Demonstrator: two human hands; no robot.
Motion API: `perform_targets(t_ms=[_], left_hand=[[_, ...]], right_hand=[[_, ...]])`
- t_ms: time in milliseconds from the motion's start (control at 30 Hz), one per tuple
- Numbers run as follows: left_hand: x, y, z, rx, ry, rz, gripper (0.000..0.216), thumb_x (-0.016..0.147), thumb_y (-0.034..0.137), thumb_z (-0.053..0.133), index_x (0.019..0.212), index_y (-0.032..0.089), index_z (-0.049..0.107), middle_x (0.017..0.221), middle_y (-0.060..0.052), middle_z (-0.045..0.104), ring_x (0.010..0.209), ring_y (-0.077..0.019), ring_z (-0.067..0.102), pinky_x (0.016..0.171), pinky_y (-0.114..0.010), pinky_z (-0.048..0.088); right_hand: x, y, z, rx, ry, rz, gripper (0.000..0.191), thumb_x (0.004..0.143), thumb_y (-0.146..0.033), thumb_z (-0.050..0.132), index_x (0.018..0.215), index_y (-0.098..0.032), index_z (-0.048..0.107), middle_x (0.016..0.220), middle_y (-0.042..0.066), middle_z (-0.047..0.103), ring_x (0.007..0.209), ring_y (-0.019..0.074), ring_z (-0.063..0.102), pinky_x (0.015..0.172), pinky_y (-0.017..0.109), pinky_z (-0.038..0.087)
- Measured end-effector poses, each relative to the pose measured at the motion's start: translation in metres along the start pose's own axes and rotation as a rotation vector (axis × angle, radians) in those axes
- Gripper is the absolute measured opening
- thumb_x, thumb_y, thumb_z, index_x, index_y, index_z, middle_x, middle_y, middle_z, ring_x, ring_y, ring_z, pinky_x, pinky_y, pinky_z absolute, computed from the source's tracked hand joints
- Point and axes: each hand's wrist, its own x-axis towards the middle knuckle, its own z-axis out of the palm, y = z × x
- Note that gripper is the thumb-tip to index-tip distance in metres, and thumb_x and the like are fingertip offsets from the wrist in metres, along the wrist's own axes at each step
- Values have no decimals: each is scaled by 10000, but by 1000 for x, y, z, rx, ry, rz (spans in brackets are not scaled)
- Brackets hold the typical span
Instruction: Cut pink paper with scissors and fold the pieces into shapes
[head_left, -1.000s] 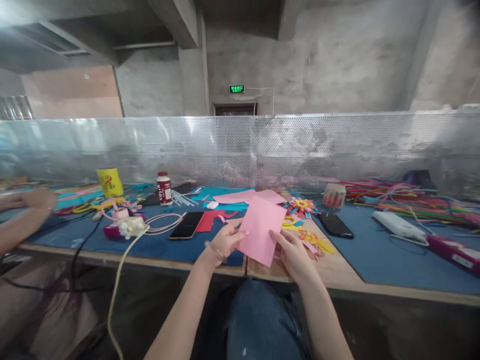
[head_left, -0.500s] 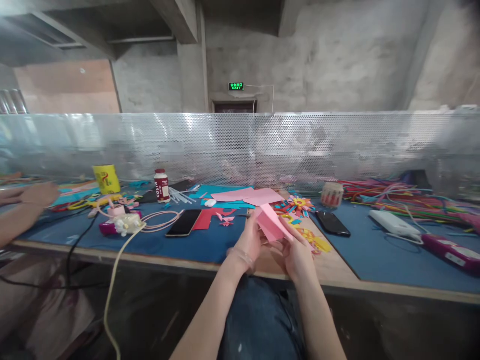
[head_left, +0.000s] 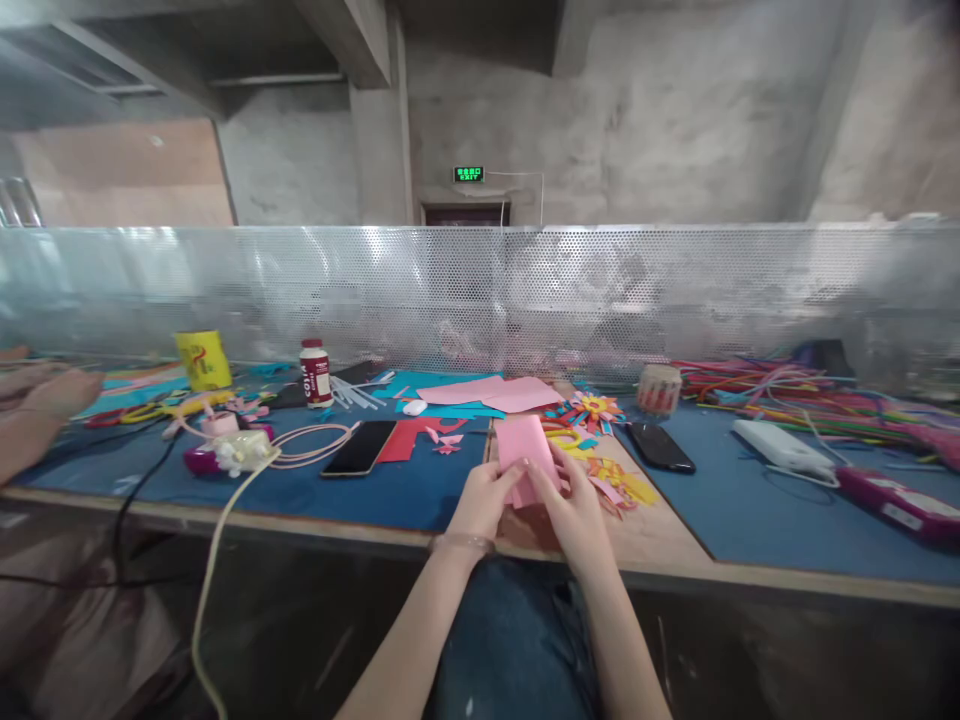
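While legible as "EXIT" on the lit green sign [head_left: 469, 174] and as "COSTA" on the red-capped bottle [head_left: 316, 376], proved too blurred to read on the yellow can [head_left: 203, 361]. Over the wooden strip of the table [head_left: 667, 522], held a folded pink paper [head_left: 523, 440] clamped in the fingers [head_left: 510, 480] of both hands: left hand [head_left: 482, 503] at the lower left, right hand [head_left: 579, 507] at the lower right, thumbs just beside each other on its face. Reached forward with converging forearms [head_left: 420, 620], with a bracelet [head_left: 461, 543] around the left wrist.

Bottle [head_left: 316, 378] on table [head_left: 660, 522], left of held paper [head_left: 523, 440]; jar [head_left: 659, 390] right; partition [head_left: 375, 290] behind.
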Motion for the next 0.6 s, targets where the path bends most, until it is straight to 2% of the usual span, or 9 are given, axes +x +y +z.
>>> perform_targets(t_ms=[100, 167, 267, 433, 600], left_hand=[[-2, 0, -2, 147, -46, 71, 422, 691, 488, 587, 792, 87, 670, 639, -44, 627, 591, -148, 545, 529, -228, 396], [-4, 1, -4, 236, -90, 103, 432, 726, 496, 541, 821, 95, 669, 687, -44, 633, 638, -157, 544, 544, -228, 398], [-7, 6, -4, 336, -119, 93, 455, 758, 507, 486, 870, 101, 657, 714, -50, 633, 656, -170, 547, 546, -236, 415], [-11, 13, 0, 267, -163, 108, 418, 795, 437, 469, 1100, 164, 553, 881, -72, 634, 649, -161, 587, 548, -244, 465], [-15, 16, 3, 212, -197, 70, 409, 783, 428, 492, 1114, 192, 537, 796, -69, 640, 514, -157, 590, 463, -250, 462]], right_hand=[[4, 5, -2, 19, 40, 23, 466, 753, -381, 563, 1175, -183, 532, 964, 76, 634, 850, 211, 583, 733, 333, 467], [6, 7, -3, 92, 47, 34, 415, 749, -372, 569, 1118, -181, 570, 943, 64, 644, 857, 210, 580, 745, 326, 457], [7, 6, -3, 268, -51, 71, 329, 729, -344, 590, 1008, -172, 617, 917, 51, 659, 861, 211, 588, 759, 315, 452], [6, 3, -2, 380, -81, 156, 229, 690, -303, 624, 871, -164, 606, 818, 34, 659, 771, 196, 602, 683, 285, 466], [5, 2, -1, 374, -81, 176, 254, 701, -335, 610, 887, -166, 573, 791, 30, 644, 683, 174, 594, 591, 257, 462]])
